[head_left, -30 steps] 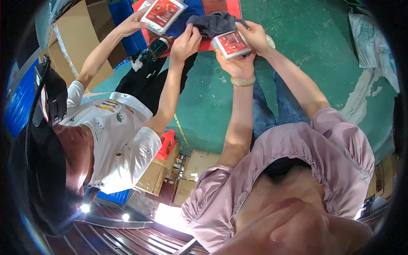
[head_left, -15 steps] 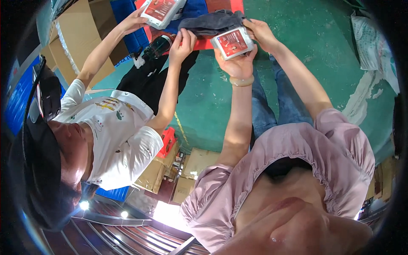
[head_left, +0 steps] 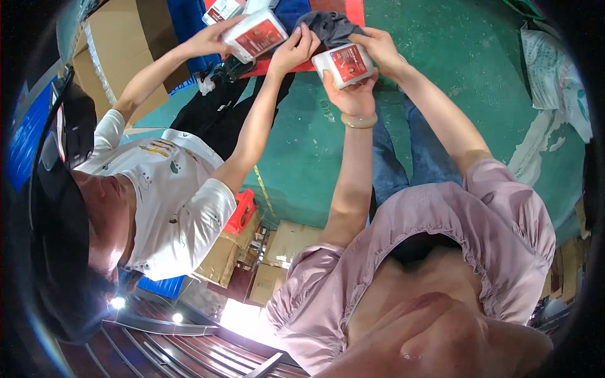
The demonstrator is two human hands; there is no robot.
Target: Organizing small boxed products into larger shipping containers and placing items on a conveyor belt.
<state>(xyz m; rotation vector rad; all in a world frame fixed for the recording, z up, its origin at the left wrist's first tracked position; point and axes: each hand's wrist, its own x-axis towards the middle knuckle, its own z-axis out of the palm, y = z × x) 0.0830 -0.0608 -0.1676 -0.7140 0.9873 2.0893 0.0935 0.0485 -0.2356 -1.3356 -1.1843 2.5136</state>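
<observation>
A white block-shaped pack with a red label (head_left: 343, 65) rests in my left hand (head_left: 353, 96), whose fingers wrap its near side from below; a pale bangle (head_left: 358, 121) circles that wrist. My right hand (head_left: 382, 51) pinches the end of a crumpled dark grey cloth (head_left: 328, 28) at the pack's right far corner. The cloth lies bunched just beyond the pack. To the left, a co-worker's hand (head_left: 211, 39) grips a similar white pack with a red label (head_left: 257, 36). Their other hand (head_left: 297, 50) is closed at the cloth's left end.
Beyond the hands is a red and blue surface (head_left: 292, 12) with another white pack (head_left: 222, 11) on it. Cardboard boxes (head_left: 126, 44) stand at the far left. White sacks (head_left: 554, 75) lie at the right on the green floor (head_left: 454, 82).
The co-worker's pack has come nearer and to the right, and their other hand has moved right and away. The cloth is more bunched. My hands stay nearly in place, still holding the pack and cloth.
</observation>
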